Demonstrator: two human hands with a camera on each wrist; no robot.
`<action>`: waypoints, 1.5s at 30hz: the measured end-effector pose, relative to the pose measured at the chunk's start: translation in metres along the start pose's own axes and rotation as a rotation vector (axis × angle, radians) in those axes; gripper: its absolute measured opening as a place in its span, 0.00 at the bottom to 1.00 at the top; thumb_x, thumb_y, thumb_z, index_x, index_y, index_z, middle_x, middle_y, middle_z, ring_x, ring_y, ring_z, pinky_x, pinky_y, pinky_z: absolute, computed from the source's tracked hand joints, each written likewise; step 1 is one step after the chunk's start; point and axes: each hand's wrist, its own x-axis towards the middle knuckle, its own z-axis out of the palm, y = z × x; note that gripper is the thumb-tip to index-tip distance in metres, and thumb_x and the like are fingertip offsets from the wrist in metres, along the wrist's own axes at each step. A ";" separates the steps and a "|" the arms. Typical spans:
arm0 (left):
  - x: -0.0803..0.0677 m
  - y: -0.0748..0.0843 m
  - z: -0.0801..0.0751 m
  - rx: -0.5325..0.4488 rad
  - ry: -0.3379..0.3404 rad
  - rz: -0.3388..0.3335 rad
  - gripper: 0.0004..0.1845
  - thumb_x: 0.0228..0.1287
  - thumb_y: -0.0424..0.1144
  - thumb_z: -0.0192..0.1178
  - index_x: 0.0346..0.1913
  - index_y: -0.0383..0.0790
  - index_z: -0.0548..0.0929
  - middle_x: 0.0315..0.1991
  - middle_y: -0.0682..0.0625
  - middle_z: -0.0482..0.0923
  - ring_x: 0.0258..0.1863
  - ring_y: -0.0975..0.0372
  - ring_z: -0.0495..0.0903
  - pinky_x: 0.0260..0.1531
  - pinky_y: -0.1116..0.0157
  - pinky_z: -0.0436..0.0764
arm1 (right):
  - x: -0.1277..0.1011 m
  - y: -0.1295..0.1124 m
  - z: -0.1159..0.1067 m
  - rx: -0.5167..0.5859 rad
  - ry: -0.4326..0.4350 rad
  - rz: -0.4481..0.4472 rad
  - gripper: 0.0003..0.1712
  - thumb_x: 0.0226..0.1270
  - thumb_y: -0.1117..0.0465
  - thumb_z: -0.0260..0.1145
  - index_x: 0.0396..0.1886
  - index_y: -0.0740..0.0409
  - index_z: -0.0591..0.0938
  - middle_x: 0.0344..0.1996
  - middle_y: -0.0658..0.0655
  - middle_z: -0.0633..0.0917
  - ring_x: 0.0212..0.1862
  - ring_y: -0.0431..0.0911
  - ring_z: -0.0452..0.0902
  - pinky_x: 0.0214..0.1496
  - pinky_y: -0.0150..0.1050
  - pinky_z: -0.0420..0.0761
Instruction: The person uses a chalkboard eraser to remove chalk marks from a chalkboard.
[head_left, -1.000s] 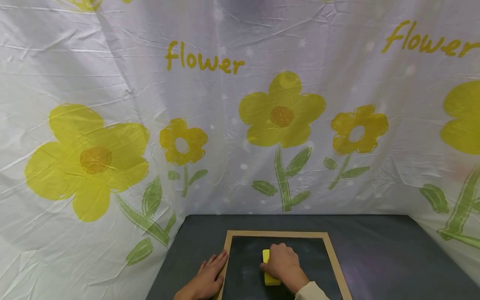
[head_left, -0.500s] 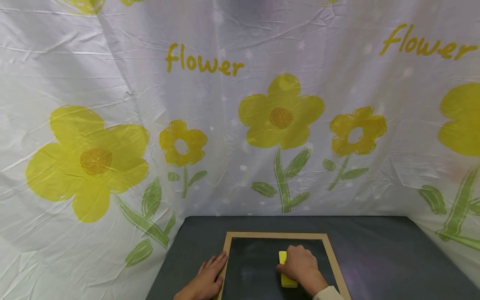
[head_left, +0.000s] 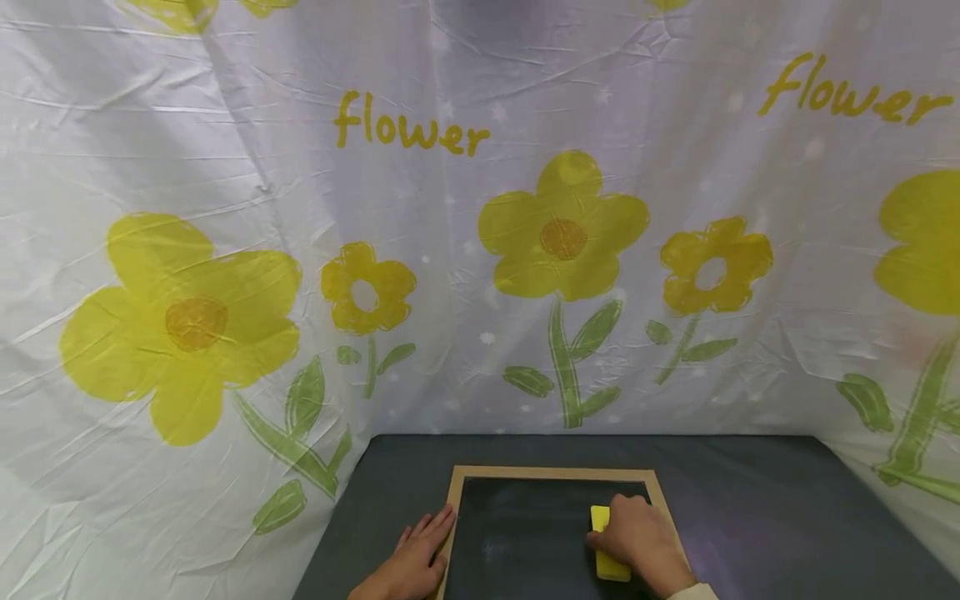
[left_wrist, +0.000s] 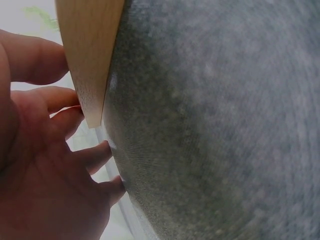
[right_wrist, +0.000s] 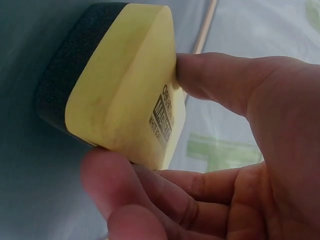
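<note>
The right hand (head_left: 641, 542) is gripping a yellow eraser (head_left: 604, 543), with the thumb and fingers (right_wrist: 220, 80) curled round its sides. In the right wrist view the eraser (right_wrist: 120, 85) is showing a yellow body with dark printed lettering on one edge and a dark felt pad on the face turned toward the board. The eraser is sitting on the right part of the chalkboard (head_left: 525, 533), close to the right rail of the wooden frame (head_left: 551, 472). The felt pad is lying against the dark writing surface.

The left hand (head_left: 412, 560) is resting flat, fingers straight and slightly spread, on the left rail of the frame. In the left wrist view the fingers (left_wrist: 60, 117) are lying along the edge of the pale wooden rail (left_wrist: 90, 55), and are touching it; the hand is gripping nothing.

The chalkboard is lying flat on a dark grey table surface (head_left: 750, 500), near the front edge of the view. Faint chalk smudges are showing on the left part of the writing surface.

A white fabric backdrop (head_left: 480, 250) is hanging behind and beside the table. It is printed with large yellow flowers on green stems and with the yellow word "flower" in two places.
</note>
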 end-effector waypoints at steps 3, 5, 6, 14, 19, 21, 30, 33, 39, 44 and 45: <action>0.000 0.000 0.000 0.007 -0.001 -0.001 0.36 0.83 0.38 0.55 0.88 0.36 0.60 0.89 0.36 0.52 0.85 0.25 0.47 0.74 0.19 0.44 | 0.000 0.011 -0.004 0.017 -0.015 0.025 0.33 0.63 0.38 0.81 0.44 0.64 0.86 0.30 0.57 0.82 0.30 0.51 0.80 0.35 0.50 0.84; 0.000 0.000 0.001 0.013 -0.001 -0.003 0.36 0.83 0.38 0.55 0.88 0.36 0.60 0.89 0.35 0.52 0.85 0.25 0.47 0.74 0.19 0.44 | 0.000 0.018 -0.006 0.029 -0.026 0.048 0.34 0.63 0.37 0.81 0.46 0.65 0.85 0.31 0.58 0.81 0.31 0.51 0.79 0.35 0.49 0.83; 0.000 0.000 0.001 0.019 0.000 -0.005 0.36 0.83 0.38 0.56 0.88 0.36 0.61 0.89 0.35 0.52 0.84 0.25 0.47 0.74 0.19 0.45 | 0.000 0.021 -0.008 0.031 -0.031 0.057 0.34 0.63 0.37 0.81 0.46 0.64 0.85 0.31 0.58 0.81 0.31 0.51 0.79 0.35 0.49 0.83; 0.002 0.002 0.001 0.045 -0.003 -0.022 0.36 0.83 0.38 0.56 0.87 0.37 0.61 0.89 0.36 0.54 0.84 0.25 0.49 0.75 0.19 0.45 | -0.002 0.044 -0.019 0.031 -0.064 0.092 0.33 0.64 0.39 0.81 0.46 0.66 0.85 0.31 0.58 0.81 0.32 0.52 0.80 0.37 0.49 0.84; 0.001 0.002 0.002 0.041 0.007 -0.012 0.36 0.82 0.37 0.56 0.87 0.37 0.62 0.89 0.35 0.53 0.84 0.24 0.49 0.74 0.19 0.46 | 0.001 0.054 -0.021 0.037 -0.082 0.116 0.36 0.64 0.39 0.81 0.50 0.67 0.84 0.33 0.58 0.82 0.34 0.52 0.81 0.40 0.52 0.85; 0.002 0.002 0.002 0.031 0.009 -0.008 0.36 0.82 0.37 0.56 0.87 0.36 0.62 0.89 0.36 0.53 0.84 0.24 0.48 0.74 0.19 0.45 | 0.002 0.056 -0.021 0.040 -0.086 0.121 0.36 0.63 0.38 0.81 0.50 0.67 0.84 0.33 0.59 0.82 0.34 0.52 0.81 0.41 0.52 0.85; 0.004 -0.003 0.002 0.035 -0.008 -0.014 0.36 0.82 0.36 0.55 0.88 0.36 0.61 0.89 0.36 0.53 0.84 0.25 0.49 0.74 0.19 0.46 | 0.004 0.056 -0.018 0.032 -0.091 0.124 0.36 0.63 0.38 0.81 0.49 0.67 0.84 0.33 0.59 0.82 0.34 0.52 0.81 0.40 0.52 0.85; 0.005 -0.005 0.003 0.035 -0.007 -0.014 0.36 0.82 0.36 0.55 0.87 0.36 0.61 0.89 0.35 0.53 0.84 0.24 0.49 0.74 0.19 0.45 | 0.004 0.054 -0.018 0.023 -0.089 0.123 0.36 0.64 0.38 0.81 0.48 0.67 0.84 0.32 0.59 0.83 0.34 0.52 0.81 0.40 0.51 0.85; 0.005 -0.005 0.003 0.047 0.005 -0.010 0.36 0.82 0.37 0.55 0.87 0.37 0.62 0.89 0.35 0.54 0.84 0.24 0.49 0.74 0.19 0.46 | 0.002 0.051 -0.016 0.015 -0.068 0.111 0.34 0.65 0.39 0.80 0.46 0.67 0.84 0.31 0.59 0.82 0.33 0.52 0.81 0.39 0.51 0.85; 0.004 -0.004 0.003 0.042 0.009 0.002 0.36 0.81 0.37 0.55 0.87 0.36 0.62 0.88 0.34 0.54 0.83 0.24 0.50 0.74 0.19 0.46 | 0.002 0.046 -0.013 0.006 -0.053 0.114 0.34 0.64 0.40 0.80 0.46 0.67 0.84 0.32 0.60 0.82 0.33 0.53 0.80 0.40 0.52 0.85; 0.004 -0.005 0.003 0.037 0.007 0.007 0.36 0.82 0.37 0.55 0.87 0.36 0.62 0.88 0.34 0.54 0.83 0.23 0.50 0.74 0.19 0.46 | 0.002 0.045 -0.013 0.004 -0.046 0.110 0.33 0.63 0.40 0.81 0.45 0.67 0.84 0.32 0.60 0.81 0.33 0.53 0.80 0.40 0.52 0.85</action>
